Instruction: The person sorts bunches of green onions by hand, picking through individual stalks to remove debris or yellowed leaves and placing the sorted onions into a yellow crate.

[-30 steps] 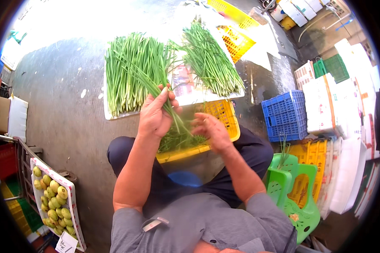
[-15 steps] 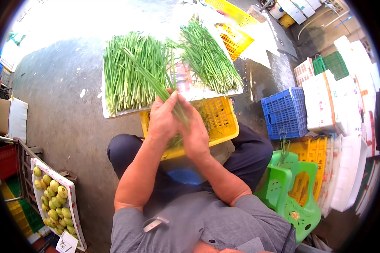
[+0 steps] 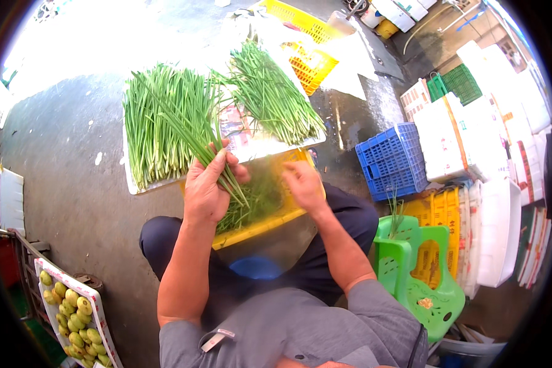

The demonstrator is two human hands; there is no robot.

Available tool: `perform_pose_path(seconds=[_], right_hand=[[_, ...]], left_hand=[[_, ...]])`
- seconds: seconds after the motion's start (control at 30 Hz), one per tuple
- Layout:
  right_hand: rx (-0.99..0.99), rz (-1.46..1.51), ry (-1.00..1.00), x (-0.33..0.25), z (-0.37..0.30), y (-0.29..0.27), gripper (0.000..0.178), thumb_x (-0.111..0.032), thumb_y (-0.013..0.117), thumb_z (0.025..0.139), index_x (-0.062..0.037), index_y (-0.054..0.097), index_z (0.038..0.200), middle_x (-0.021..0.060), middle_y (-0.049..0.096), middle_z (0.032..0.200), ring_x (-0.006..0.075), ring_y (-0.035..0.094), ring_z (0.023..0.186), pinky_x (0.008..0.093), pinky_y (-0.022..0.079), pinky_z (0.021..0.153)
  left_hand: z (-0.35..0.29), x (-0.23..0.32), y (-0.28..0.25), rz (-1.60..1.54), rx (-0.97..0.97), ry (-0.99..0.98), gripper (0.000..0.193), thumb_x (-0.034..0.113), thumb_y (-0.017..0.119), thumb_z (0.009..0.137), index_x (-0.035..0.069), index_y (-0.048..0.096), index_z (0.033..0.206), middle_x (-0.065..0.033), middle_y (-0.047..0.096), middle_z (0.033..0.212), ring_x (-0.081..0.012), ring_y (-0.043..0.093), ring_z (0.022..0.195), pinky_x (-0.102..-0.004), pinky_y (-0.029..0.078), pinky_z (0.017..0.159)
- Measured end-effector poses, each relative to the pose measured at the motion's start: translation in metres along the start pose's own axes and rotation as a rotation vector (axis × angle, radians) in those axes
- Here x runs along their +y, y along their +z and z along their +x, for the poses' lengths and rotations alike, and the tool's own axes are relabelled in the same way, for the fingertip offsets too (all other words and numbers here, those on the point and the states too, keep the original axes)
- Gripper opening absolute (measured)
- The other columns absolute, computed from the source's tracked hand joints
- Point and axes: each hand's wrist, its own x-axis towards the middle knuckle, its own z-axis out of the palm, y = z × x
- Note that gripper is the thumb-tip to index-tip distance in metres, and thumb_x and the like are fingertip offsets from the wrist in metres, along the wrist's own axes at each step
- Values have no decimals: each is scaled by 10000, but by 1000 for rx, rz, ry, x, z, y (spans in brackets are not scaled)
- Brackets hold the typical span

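My left hand [image 3: 210, 189] is closed round a small bunch of garlic chives [image 3: 193, 142], its leaf tips pointing up and left and its stalk ends poking out below the thumb. To the right my right hand [image 3: 305, 187] hovers over the yellow crate [image 3: 265, 232], apart from the bunch, its fingers bent and blurred. Loose green trimmings [image 3: 246, 208] lie in that crate. Just beyond it a white tray [image 3: 265, 149] bears a wide pile of chives [image 3: 162, 126] on the left and a slanting pile [image 3: 276, 98] on the right.
On my right stand a green plastic chair [image 3: 392, 264], a blue crate [image 3: 392, 161] and stacked white foam boxes [image 3: 444, 135]. Another yellow crate [image 3: 310, 64] is behind the tray. A tray of green-yellow fruit [image 3: 73, 313] is at the lower left. A blue thing [image 3: 256, 267] shows between my legs.
My hands were together on the bunch; the right has moved away to the right. The left still holds the chives, now lower and further left. The whole view has shifted slightly.
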Motion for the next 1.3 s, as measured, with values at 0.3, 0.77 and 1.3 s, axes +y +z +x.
perform_pose_path(seconds=[0.3,0.77,1.3], right_hand=[[64,-537,177,35,102,-7,282,-317,599,817,-47,677,822,168,664,782,344,644,758,424,502,681],[170,524,494,11,41,-2,139,-150,605,894,-31,604,823,18,563,651,109,514,543,287,491,562],[-72,951,791,-27,-35,29,145,-176,581,933,-45,601,873,-15,536,726,95,492,572,313,527,680]], left_hand=[[3,7,3,20,69,-57,238,147,513,976,56,509,1195,7,483,725,-91,428,536,-246,357,460],[1,-25,1,153,182,-234,127,176,608,923,67,558,965,25,438,602,-92,398,451,-247,327,413],[6,-35,-12,292,249,-119,145,153,604,923,38,623,1010,14,523,683,-55,396,446,-218,305,398]])
